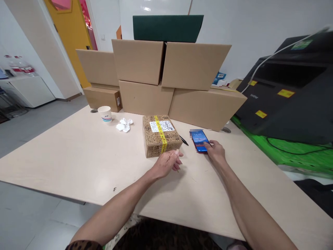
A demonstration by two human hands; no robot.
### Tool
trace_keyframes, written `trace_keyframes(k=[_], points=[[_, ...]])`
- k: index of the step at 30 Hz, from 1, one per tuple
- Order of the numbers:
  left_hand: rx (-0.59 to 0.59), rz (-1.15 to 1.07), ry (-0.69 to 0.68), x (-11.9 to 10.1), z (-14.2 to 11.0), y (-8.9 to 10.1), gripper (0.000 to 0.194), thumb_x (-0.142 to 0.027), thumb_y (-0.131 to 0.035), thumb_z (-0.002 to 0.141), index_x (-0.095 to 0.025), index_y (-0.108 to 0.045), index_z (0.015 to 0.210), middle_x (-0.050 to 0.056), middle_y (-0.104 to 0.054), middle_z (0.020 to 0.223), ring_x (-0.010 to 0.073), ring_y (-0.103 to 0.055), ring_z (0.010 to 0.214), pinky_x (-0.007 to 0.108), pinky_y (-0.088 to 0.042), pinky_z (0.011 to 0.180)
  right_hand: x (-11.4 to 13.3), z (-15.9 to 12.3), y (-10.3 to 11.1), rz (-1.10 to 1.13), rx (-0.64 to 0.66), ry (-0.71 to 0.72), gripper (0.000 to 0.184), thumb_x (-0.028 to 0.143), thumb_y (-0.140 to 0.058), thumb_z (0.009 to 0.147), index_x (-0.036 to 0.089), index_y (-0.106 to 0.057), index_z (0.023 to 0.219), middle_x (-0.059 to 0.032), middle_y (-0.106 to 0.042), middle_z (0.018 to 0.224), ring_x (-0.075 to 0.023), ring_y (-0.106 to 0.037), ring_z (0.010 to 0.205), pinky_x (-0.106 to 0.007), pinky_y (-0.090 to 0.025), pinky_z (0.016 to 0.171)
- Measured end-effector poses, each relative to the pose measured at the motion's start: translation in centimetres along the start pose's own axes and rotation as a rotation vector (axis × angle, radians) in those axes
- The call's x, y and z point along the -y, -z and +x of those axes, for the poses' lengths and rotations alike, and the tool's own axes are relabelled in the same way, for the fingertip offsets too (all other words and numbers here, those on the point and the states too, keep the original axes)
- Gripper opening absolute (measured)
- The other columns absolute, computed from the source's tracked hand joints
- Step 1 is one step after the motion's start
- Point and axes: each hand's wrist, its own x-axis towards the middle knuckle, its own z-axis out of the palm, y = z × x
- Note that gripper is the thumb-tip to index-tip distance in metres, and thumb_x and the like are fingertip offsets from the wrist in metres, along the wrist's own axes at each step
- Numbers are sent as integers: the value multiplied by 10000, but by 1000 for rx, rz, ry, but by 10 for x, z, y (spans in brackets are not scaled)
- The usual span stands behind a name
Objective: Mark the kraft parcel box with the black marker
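Note:
My right hand (215, 152) holds the lower right corner of a smartphone (199, 140), with the thumb over its lit screen. The phone lies on the table, or just above it; I cannot tell which. My left hand (168, 164) hovers in front of a small cardboard box (152, 140), its fingers loosely bent and apart, with nothing plainly held. Yellow tape (160, 130) runs across the box top and down its front, over a white label (169, 126) with speckled print. Between box and phone lies a black pen (184, 140), partly hidden behind the box.
Stacked cardboard boxes (140, 62) line the table's (78, 159) back edge, topped by a dark green box (168, 27). A paper cup (105, 114) and crumpled tissue (125, 125) stand at back left. A black printer (283, 93) rests on something green at right.

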Motion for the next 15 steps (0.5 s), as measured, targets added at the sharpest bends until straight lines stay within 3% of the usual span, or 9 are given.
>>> trace_keyframes(k=[2,4,6,12,15], points=[[7,7,-10,0,0,0,789,-800,-434,901,-78,-687,1096,91,-672,823,162,-665,612,302,-564,584,8,-8,0,-188,61,-1,776,598,-721,731,102,-621,1321,-242,-706,1178,-418,-641,1185,-519,-488,1007],[13,25,-20,0,1,1,784,-799,-428,904,-83,-690,1087,91,-673,824,158,-662,614,294,-560,585,17,-19,-1,-435,144,42,986,694,-656,778,97,-426,1528,-282,-603,1357,-444,-593,1274,-522,-462,1040],[25,49,-26,1,1,1,804,-816,-413,898,-84,-690,1082,91,-670,829,154,-661,621,286,-558,592,25,-29,-3,-633,196,81,1050,739,-574,830,94,-280,1605,-298,-531,1419,-457,-567,1307,-525,-460,1039],[46,129,-73,3,2,3,799,-813,-374,917,-95,-693,1061,106,-699,860,159,-670,642,291,-558,616,34,-41,-6,-820,208,133,804,600,-435,971,16,-385,1521,-316,-540,1368,-444,-551,1286,-506,-466,996],[-33,198,-196,-1,-1,3,663,-694,-378,994,-122,-708,1052,98,-723,878,159,-679,672,294,-558,653,35,-44,-4,-918,165,198,723,567,-400,1006,-26,-512,1405,-331,-571,1321,-453,-537,1260,-527,-453,971]])
